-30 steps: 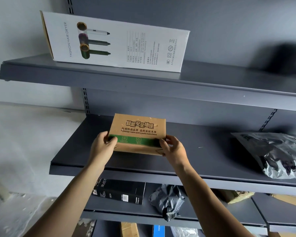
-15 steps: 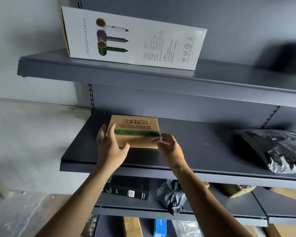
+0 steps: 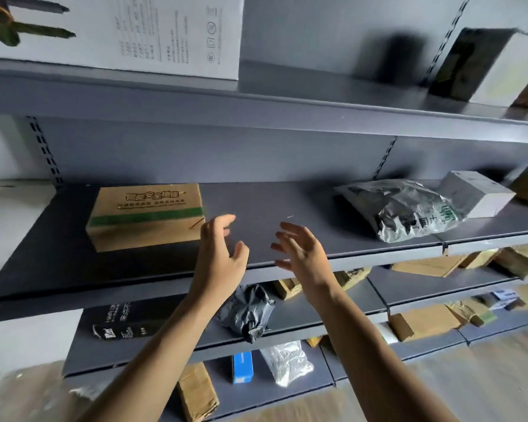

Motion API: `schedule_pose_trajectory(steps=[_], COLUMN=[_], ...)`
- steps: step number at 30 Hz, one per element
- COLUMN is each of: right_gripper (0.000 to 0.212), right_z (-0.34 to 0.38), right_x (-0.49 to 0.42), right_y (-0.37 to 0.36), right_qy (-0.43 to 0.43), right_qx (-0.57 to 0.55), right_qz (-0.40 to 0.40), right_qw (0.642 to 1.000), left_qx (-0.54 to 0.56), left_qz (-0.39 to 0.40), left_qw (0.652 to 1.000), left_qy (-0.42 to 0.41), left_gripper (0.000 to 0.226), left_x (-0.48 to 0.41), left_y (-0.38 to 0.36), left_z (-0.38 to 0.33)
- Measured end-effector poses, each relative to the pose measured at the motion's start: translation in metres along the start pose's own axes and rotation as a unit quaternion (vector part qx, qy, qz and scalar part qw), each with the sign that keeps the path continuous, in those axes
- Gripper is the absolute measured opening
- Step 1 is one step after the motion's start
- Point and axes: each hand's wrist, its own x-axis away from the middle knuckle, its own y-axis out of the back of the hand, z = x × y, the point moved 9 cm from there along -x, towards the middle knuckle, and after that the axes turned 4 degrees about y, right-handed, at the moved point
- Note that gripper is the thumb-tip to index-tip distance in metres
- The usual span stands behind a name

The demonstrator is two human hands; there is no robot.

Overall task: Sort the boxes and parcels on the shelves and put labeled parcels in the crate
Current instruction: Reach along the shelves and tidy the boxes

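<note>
Head view shows two bare hands up in front of the middle shelf (image 3: 272, 205). The left hand (image 3: 218, 257) has its fingers (image 3: 223, 222) loose and a little bent, and they hold nothing. The right hand (image 3: 302, 254) has its fingers (image 3: 290, 233) spread out, and they hold nothing too. The hands are near each other but do not touch.

The brown box (image 3: 147, 217) with a green stripe lies flat on the middle shelf, just left of the left fingers. No finger holds it.

Well to the right of the right fingers, a grey bag (image 3: 400, 208) lies on the same shelf. A small white box (image 3: 476, 193) sits just beside it, on its far side.

High above the left fingers, a big white box (image 3: 134, 32) stands on the top shelf (image 3: 287, 99). Below both hands, a black box (image 3: 116, 321) and a dark bag (image 3: 247, 309) lie on the lower shelf (image 3: 302, 315).
</note>
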Motion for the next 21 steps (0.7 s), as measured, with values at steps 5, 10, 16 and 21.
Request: schedule_pose_trajectory(steps=[5, 10, 16, 21], right_gripper=[0.02, 0.021, 0.028, 0.025], right_z=[-0.001, -0.005, -0.018, -0.029], right_x=[0.012, 0.034, 0.075, 0.108], right_y=[0.096, 0.224, 0.385, 0.5], right_qy=[-0.004, 0.006, 0.008, -0.006], right_qx=[-0.043, -0.042, -0.03, -0.02], right_qz=[-0.043, -0.089, -0.149, -0.212], right_qw=[0.998, 0.995, 0.988, 0.977], left_qx=[0.02, 0.091, 0.135, 0.145], left_qz=[0.058, 0.12, 0.19, 0.252], left_qw=[0.998, 0.988, 0.972, 0.957], left_qy=[-0.018, 0.019, 0.005, -0.01], left_gripper=[0.042, 0.038, 0.035, 0.033], left_x=[0.019, 0.052, 0.107, 0.153], left_y=[-0.078, -0.184, -0.321, -0.412], left_z=[-0.057, -0.13, -0.217, -0.276])
